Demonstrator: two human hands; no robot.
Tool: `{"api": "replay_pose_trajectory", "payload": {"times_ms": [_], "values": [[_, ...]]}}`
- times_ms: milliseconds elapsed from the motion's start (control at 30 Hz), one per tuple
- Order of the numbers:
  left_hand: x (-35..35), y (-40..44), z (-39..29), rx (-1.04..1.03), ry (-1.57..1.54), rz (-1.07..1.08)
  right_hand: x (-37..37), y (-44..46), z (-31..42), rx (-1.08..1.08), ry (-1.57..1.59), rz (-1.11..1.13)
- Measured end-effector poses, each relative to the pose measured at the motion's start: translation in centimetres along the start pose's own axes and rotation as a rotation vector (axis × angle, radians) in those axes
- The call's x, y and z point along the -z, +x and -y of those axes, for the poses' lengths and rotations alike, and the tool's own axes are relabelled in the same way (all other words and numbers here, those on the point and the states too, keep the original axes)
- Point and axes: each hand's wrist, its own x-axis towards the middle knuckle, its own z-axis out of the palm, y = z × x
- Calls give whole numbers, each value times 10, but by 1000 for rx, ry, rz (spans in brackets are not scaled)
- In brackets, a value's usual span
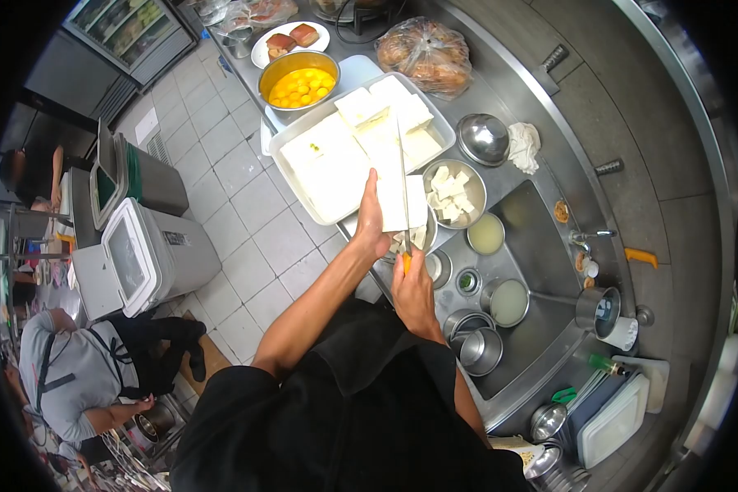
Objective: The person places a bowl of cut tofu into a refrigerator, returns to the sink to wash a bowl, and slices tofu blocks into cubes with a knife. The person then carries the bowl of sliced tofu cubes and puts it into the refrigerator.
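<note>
My left hand (371,220) supports a white tofu block (391,197), its thumb along the side and the fingers hidden beneath. In my right hand (414,291) is a knife with an orange handle; its long blade (403,176) lies lengthwise along the block, with a strip of tofu on the right side of it. Beyond my hands, a white plastic tub (444,131) contains large tofu blocks (324,160). Cut tofu pieces (451,194) fill a metal bowl (481,205) on the right. Another bowl with tofu pieces (419,239) shows partly under the block.
A metal bowl of egg yolks (299,86), a plate of meat (302,35) and a filled plastic bag (424,56) stand behind the tub. A sink (541,271) with several pots is on the right. Lidded bins (160,254) and a co-worker (82,361) are on the left.
</note>
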Motion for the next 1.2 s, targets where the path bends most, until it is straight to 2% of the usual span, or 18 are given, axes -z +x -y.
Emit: {"api": "replay_pose_trajectory", "payload": {"times_ms": [633, 833, 900, 1100, 1200], "values": [[11, -7, 2, -64, 12, 42, 11, 3, 10, -67, 45, 145], [20, -11, 0, 2, -8, 114, 31, 9, 27, -152, 6, 239], [20, -16, -5, 28, 1, 97, 37, 12, 31, -261, 18, 313], [30, -6, -2, 59, -68, 109, 40, 14, 26, -127, -22, 241], [29, -5, -4, 56, -115, 118, 44, 13, 31, -148, 35, 210]]}}
